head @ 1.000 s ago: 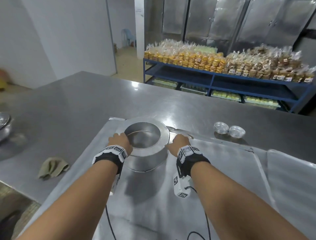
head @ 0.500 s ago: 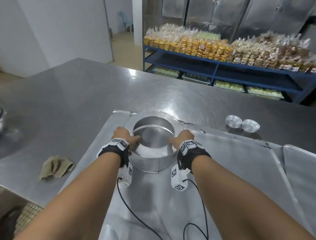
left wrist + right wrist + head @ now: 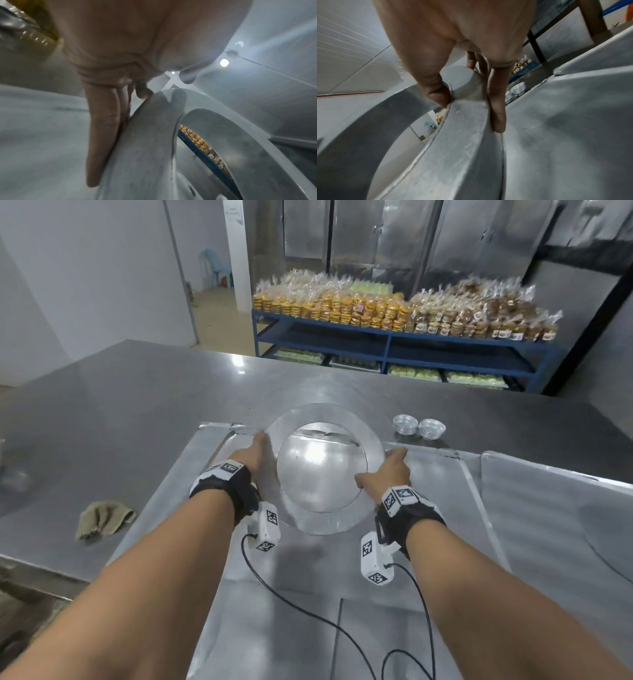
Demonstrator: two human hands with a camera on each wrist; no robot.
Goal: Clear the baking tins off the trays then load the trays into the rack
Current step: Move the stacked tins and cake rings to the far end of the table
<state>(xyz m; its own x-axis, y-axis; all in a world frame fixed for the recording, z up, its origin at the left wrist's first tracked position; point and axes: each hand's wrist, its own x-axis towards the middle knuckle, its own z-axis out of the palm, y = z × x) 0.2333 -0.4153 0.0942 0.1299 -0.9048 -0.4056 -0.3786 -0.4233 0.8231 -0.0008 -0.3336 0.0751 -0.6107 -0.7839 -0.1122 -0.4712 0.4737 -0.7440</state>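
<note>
A large round metal baking tin hangs tilted above the big flat tray, its opening turned toward me. My left hand holds its left side. In the left wrist view the fingers lie straight along the tin's outer wall with the thumb near the rim. My right hand grips the right side. In the right wrist view its thumb hooks inside the rim of the tin while the fingers press outside.
Two small stacks of little tins stand on the steel table beyond the tray's far right corner. A second tray lies to the right. A crumpled cloth sits left of the tray. A blue shelf of packed goods stands behind the table.
The tin has come up off the tray and tipped so its opening faces me. Both hands stayed on its sides and moved farther from me.
</note>
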